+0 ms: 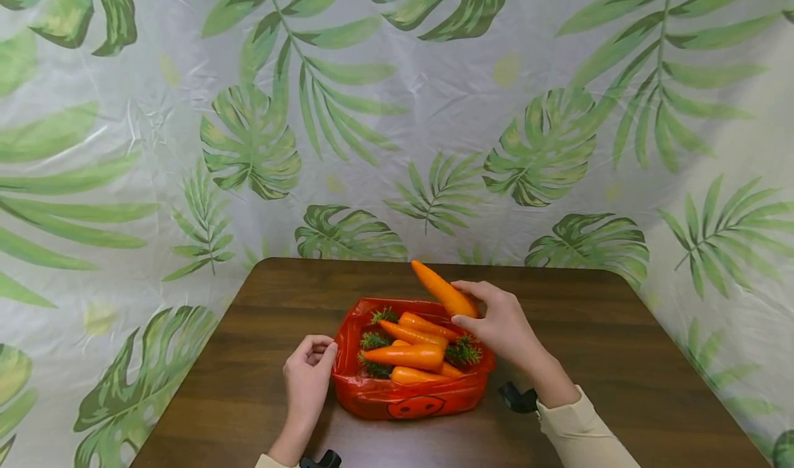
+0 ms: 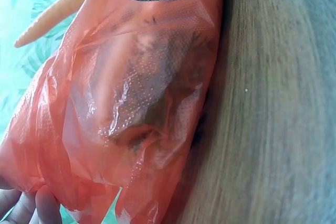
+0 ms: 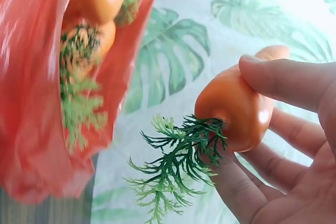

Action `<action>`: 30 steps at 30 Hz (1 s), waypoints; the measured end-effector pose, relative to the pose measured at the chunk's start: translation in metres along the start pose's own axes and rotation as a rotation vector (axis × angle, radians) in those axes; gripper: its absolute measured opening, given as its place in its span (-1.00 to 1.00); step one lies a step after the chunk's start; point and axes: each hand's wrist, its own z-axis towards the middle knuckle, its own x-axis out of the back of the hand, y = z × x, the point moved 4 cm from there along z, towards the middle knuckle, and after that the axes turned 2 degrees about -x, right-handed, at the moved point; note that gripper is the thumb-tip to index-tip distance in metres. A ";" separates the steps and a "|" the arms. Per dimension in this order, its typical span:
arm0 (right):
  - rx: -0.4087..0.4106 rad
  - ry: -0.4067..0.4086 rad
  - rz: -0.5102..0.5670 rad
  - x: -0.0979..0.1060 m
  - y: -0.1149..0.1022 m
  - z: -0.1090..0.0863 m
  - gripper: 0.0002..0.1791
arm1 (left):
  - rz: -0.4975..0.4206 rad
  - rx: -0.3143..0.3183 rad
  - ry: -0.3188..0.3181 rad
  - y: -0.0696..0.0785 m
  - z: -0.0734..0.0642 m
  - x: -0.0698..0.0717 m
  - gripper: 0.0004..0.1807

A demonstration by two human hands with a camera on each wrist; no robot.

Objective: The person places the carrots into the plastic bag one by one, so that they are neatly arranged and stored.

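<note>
A red plastic bag (image 1: 406,398) stands on the table with its mouth spread wide, and several orange carrots (image 1: 403,355) with green tops lie inside. Pinched at its thick end, one carrot (image 1: 442,287) is held by my right hand (image 1: 505,323) above the bag's back right rim, its tip pointing up and left. In the right wrist view, the green leafy top (image 3: 181,156) of this carrot hangs below the fingers. My left hand (image 1: 310,371) pinches the bag's left edge between thumb and fingers. Through the bag's thin wall (image 2: 131,93), dark leafy shapes show in the left wrist view.
The brown wooden table (image 1: 595,344) carries the bag near its middle. Behind it hangs a pale sheet (image 1: 446,109) printed with green leaves. Black wrist devices (image 1: 517,398) sit by both sleeves.
</note>
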 end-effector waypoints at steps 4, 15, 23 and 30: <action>-0.004 -0.022 0.029 -0.008 -0.005 0.000 -0.37 | -0.007 0.008 -0.001 0.001 0.000 0.000 -0.95; 0.027 -0.060 0.071 -0.025 -0.012 -0.004 -0.39 | 0.000 0.004 0.007 -0.001 0.001 -0.001 -0.94; 0.039 -0.108 0.111 -0.035 -0.016 -0.010 -0.38 | -0.016 0.003 0.005 0.000 0.000 0.001 -0.96; 0.019 -0.170 0.129 -0.044 -0.015 -0.016 -0.37 | -0.015 0.007 -0.003 0.001 0.000 0.001 -0.91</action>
